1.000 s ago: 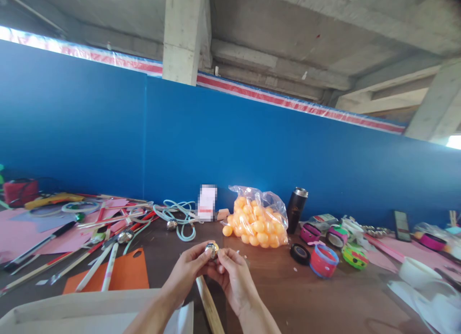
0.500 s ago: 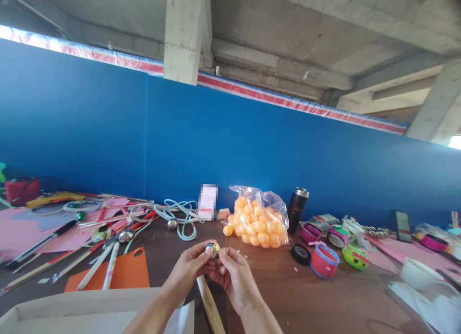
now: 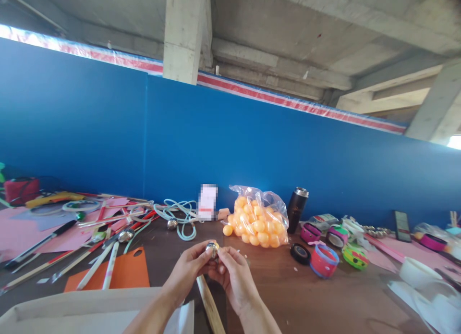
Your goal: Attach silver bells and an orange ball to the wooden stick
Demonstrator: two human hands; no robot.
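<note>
White tray (image 3: 86,300) at lower left. Left hand (image 3: 187,266) pinches the silver ball (image 3: 212,248), held up off the counter (image 3: 281,305); right hand (image 3: 236,276) pinches its right edge, lower fingers partly hidden. Bag of orange balls (image 3: 259,223) stands beyond, rightward. Best handling, presumably: left grip steady, right fingertips light, since the shiny surface looks slippery.

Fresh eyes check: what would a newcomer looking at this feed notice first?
Probably the clear bag of orange balls on the brown table, just right of centre, in front of the long blue partition that spans the view. Next, at lower centre, the shiny silver ball that the left hand and right hand hold together.
</note>
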